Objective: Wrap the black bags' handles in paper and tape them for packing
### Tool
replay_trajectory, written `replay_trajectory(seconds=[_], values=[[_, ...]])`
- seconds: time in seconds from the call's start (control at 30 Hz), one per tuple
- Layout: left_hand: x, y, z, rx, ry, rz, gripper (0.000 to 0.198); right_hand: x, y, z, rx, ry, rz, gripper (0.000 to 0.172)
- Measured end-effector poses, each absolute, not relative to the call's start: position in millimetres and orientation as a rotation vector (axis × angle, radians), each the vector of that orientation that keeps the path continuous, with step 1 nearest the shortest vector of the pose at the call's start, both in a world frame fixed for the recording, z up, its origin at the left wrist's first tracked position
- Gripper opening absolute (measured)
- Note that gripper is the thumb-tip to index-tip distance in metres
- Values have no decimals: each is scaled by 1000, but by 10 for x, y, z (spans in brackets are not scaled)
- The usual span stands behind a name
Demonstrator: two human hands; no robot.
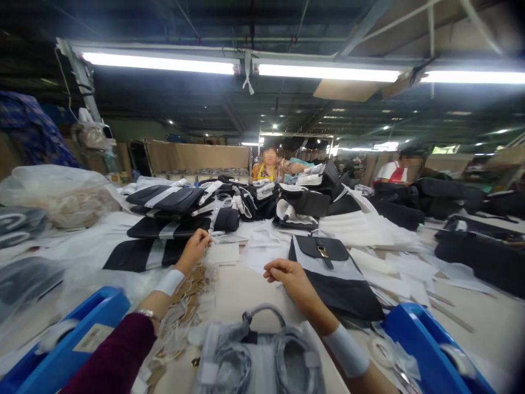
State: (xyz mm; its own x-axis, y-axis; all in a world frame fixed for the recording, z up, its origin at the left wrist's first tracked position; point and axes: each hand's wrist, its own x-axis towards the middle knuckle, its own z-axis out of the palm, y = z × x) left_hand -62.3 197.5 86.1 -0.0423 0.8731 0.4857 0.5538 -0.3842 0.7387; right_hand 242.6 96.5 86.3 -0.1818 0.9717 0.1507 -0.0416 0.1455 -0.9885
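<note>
While the left hand (194, 251) pinches a small item (209, 233), too small to identify, the right hand (285, 276) lies empty, its fingers loosely curled. Landmark: black-and-grey handbag (332, 279), long axis running away from the person, gold clasp (322, 251) toward the far end. Right hand just left of it, nearer than the left hand. Grey strapped bag (254, 355) on the person's side of it; black panels (143, 254) farther left, beyond the left hand.

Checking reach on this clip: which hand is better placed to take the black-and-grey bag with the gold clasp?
The right hand looks better placed: it lies just beside the bag, apparently empty. The left hand is farther off, fingertips pinched together.
</note>
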Motion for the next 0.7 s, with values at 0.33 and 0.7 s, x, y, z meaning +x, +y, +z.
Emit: replay_trajectory(seconds=[0.33, 0.7], values=[[-517, 1809, 2006, 1859, 1199, 1707, 17, 1858, 1172, 1207, -893, -1523, 1149, 17], [-544, 1647, 1973, 1865, 1186, 1488, 18, 1161, 1314, 1477, -1003, -1721, 1007, 20]])
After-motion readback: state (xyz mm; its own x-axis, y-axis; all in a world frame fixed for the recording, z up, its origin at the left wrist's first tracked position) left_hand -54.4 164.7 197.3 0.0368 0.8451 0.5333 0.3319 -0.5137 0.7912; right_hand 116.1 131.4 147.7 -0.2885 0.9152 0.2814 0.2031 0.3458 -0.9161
